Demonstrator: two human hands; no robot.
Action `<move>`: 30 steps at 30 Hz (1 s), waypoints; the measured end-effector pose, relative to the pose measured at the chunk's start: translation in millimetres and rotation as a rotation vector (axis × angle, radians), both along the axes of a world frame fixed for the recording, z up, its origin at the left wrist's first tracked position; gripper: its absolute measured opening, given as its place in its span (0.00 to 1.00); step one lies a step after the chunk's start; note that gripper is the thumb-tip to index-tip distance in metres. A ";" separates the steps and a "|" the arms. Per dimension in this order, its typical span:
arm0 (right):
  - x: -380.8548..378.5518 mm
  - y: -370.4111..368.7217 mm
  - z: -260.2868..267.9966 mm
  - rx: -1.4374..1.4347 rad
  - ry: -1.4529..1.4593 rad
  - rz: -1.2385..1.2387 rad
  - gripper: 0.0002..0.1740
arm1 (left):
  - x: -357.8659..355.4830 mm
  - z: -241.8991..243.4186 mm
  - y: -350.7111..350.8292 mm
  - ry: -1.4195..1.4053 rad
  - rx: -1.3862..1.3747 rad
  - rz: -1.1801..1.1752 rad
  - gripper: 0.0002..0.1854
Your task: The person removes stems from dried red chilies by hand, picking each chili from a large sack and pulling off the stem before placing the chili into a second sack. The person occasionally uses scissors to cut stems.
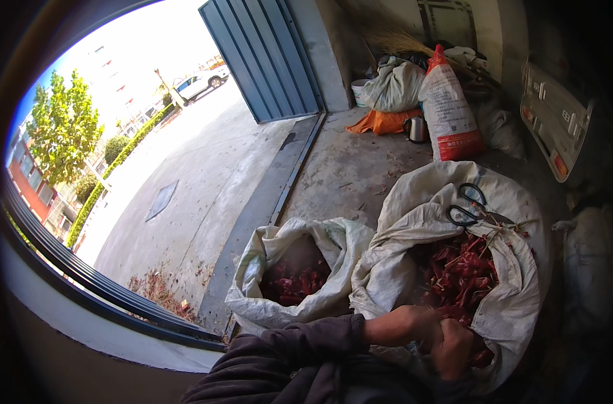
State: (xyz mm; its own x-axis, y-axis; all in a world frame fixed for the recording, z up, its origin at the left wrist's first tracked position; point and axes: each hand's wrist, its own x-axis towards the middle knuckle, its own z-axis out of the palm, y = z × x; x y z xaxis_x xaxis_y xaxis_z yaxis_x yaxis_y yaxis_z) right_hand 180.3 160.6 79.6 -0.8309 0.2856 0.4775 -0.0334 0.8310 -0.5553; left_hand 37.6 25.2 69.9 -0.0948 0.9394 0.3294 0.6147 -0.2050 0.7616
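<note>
My left hand [410,324] and my right hand [453,348] meet over the near side of a large white woven sack [521,303]. The sack lies wide with its rim rolled down, holding dried red chili peppers [460,275]. Both hands have bent fingers close together; what lies between them is hidden. Black-handled scissors [465,214] rest on the sack's far rim, beside some pale stems. Left of it stands a smaller white woven sack [306,308], also with red peppers [296,280] inside.
Beyond the sacks, a full red-and-white bag [450,111] stands near a steel kettle [417,129], an orange cloth [387,122], a tied pale sack [394,86] and a white bucket [359,92]. A blue metal door [261,60] opens outward. Debris lies outside the threshold [256,227].
</note>
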 end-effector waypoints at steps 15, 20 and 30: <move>13.2 4.7 -37.0 -0.866 0.120 0.076 0.17 | 37.1 8.5 9.3 -0.274 -0.400 0.290 0.08; 15.0 -4.9 -37.5 -1.523 -0.005 0.132 0.17 | 28.5 -8.9 -0.7 -0.601 -0.364 0.191 0.07; -9.0 25.9 -59.0 -1.734 0.191 0.170 0.10 | -25.9 -26.2 27.6 -1.021 -0.312 0.629 0.08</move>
State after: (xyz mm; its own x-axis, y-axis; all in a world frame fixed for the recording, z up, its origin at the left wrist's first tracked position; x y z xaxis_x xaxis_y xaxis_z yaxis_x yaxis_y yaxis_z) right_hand 171.4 186.5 20.7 -0.8765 0.4495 -0.1724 -0.2142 -0.6849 -0.6964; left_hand 11.7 52.9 43.7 -0.6395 0.6625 -0.3901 -0.3626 0.1875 0.9129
